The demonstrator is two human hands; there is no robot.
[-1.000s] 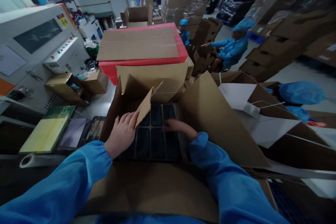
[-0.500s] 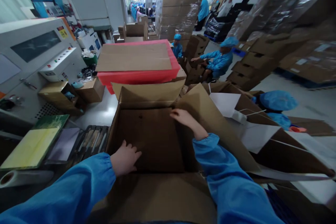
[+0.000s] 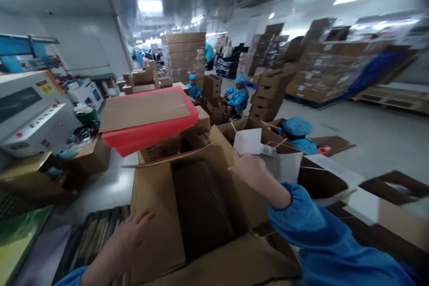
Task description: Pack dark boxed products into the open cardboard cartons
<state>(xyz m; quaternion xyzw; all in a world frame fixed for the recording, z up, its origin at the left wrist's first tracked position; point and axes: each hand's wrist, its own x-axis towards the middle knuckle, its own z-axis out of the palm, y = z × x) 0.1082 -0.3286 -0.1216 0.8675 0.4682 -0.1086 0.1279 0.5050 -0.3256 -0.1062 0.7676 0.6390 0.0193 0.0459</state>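
An open brown cardboard box (image 3: 157,214) stands in front of me, its inside dark. My left hand (image 3: 129,237) lies flat on the box's left flap with the fingers spread. My right hand (image 3: 250,167) reaches over the right flap (image 3: 231,178) near its upper edge; motion blur hides its fingers, so its grip is unclear. A white paper bag with string handles (image 3: 264,152) sits just behind that hand. Both of my arms wear blue sleeves.
A red tray topped with cardboard (image 3: 147,118) sits behind the box. A grey machine with buttons (image 3: 30,111) stands at left, with roller rails (image 3: 97,237) beside the box. Several people in blue coats and caps (image 3: 237,96) sit among stacked cartons (image 3: 182,56).
The view has swung upward. The trays seen in the box were covered by a cardboard sheet. My right hand moved from inside the box up to the right flap; my left slid down the left flap.
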